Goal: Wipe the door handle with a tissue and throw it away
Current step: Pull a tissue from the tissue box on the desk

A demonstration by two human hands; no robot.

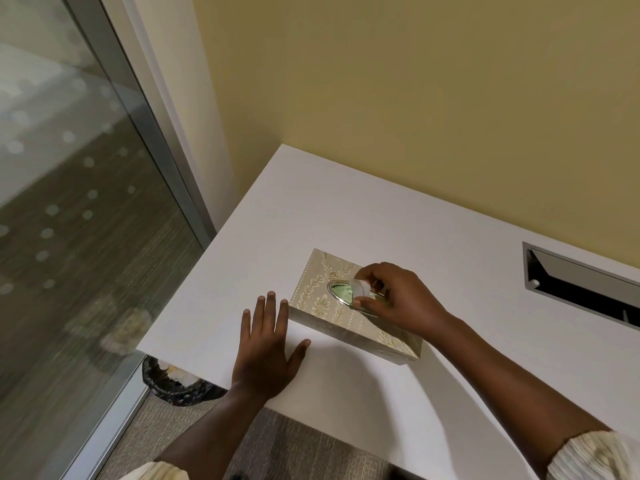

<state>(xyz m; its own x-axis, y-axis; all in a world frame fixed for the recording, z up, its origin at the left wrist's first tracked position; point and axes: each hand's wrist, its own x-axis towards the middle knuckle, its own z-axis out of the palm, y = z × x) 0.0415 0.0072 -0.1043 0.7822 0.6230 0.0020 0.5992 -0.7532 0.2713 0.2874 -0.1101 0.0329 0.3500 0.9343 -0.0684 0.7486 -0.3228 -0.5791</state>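
Gold leaf patterns cover the tissue box (349,306) lying on the white bench (346,220). Over the oval slot at its top, the right hand (398,299) pinches a white tissue (361,289) between thumb and fingertips. At the box's nine o'clock, the left hand (266,344) lies flat and spread wide on the bench, fingertips just touching the box's end. Down at seven o'clock, below the bench edge, a black-lined bin (173,379) stands on the carpet beside a glass wall (69,202).
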